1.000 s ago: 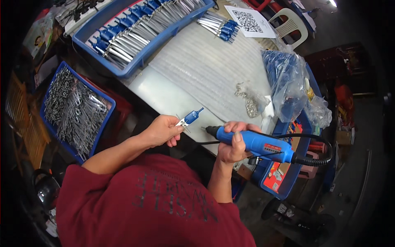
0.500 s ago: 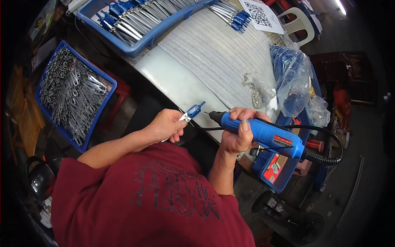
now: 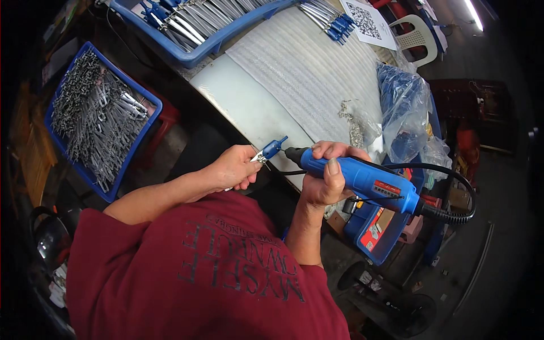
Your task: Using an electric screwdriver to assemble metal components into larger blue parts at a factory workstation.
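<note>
My left hand (image 3: 233, 167) pinches a slim metal strip with a dark-blue plastic end piece (image 3: 273, 148). That blue piece points up and to the right, its narrow stem free of the fingers. In my right hand (image 3: 324, 190) lies a blue electric screwdriver (image 3: 371, 186), gripped around its front body. Its black nose faces left, close beside the blue end piece but apart from it. A black cable runs from the rear of the screwdriver and loops back behind my right hand.
Blue-ended strips fill a blue tray (image 3: 192, 58) on the table (image 3: 238, 102); a bundle (image 3: 334, 22) lies nearby. At left is a blue crate (image 3: 156, 110) of metal strips. A bag of small metal parts (image 3: 357, 133) and a blue bin (image 3: 351, 232) lie at right.
The blue end piece and my left hand have moved slightly to the right; the screwdriver has shifted slightly left and down. The gap between them is narrower. The whole view has shifted a little.
</note>
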`<state>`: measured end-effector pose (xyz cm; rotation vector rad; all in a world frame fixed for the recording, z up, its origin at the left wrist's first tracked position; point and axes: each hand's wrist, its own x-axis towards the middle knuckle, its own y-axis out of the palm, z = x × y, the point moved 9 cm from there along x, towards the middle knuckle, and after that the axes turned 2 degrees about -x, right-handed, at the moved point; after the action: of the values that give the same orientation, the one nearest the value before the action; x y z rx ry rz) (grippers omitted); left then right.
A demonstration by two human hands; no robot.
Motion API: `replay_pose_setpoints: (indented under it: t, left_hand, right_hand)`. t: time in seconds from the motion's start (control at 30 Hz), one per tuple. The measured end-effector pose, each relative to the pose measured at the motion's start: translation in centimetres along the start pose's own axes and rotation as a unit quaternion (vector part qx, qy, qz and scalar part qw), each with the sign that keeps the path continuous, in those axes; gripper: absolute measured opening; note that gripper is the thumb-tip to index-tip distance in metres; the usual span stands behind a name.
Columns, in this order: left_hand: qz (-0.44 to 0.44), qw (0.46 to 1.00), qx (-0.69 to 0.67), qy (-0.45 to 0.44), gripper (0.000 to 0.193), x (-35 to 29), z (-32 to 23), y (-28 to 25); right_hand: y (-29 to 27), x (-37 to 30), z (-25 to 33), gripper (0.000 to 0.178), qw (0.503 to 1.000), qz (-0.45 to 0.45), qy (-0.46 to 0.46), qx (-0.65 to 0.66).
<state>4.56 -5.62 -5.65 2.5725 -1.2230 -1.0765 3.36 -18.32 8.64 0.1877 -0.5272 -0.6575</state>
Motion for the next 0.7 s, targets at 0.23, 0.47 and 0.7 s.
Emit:
replay_pose_setpoints:
  t: [0.23,0.47,0.7]
  left_hand:
    - [0.009,1.0,0.003,0.0,0.011,-0.1,-0.1,0.2]
    - [0.006,1.0,-0.005,-0.004,0.01,-0.1,-0.1,0.2]
    - [0.017,0.999,-0.028,-0.009,0.012,0.0,0.3,0.2]
  right_hand:
    - [0.3,0.0,0.0,0.04,1.0,0.002,0.003,-0.007]
    - [1.1,0.0,0.0,0.04,1.0,0.021,0.0,-0.019]
    - [2.4,0.1,-0.2,0.04,0.998,0.052,0.004,-0.027]
